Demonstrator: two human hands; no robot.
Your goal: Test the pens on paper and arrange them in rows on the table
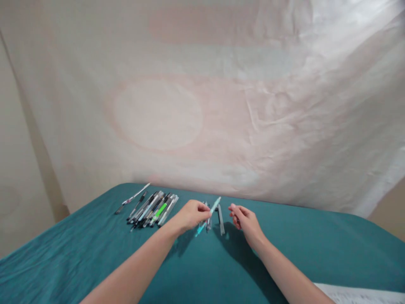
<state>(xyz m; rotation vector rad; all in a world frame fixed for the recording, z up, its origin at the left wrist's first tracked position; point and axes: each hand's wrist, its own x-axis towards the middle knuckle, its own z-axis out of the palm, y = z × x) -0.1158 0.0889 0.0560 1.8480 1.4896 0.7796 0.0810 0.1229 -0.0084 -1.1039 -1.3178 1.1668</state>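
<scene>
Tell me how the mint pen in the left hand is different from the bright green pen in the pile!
The mint pen is pale, but the bright green pen is vivid lime. The mint pen is in the grip of the left hand; the bright green pen lies among other pens. Both slant the same way, far ends toward the right.

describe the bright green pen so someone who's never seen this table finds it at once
On the dark teal cloth, look left of the person's left hand to the big pile of pens. The bright green pen lies toward the right side of that pile, slanted like the others. Its vivid green sets it apart from the black, grey and pale pens around it.
</scene>
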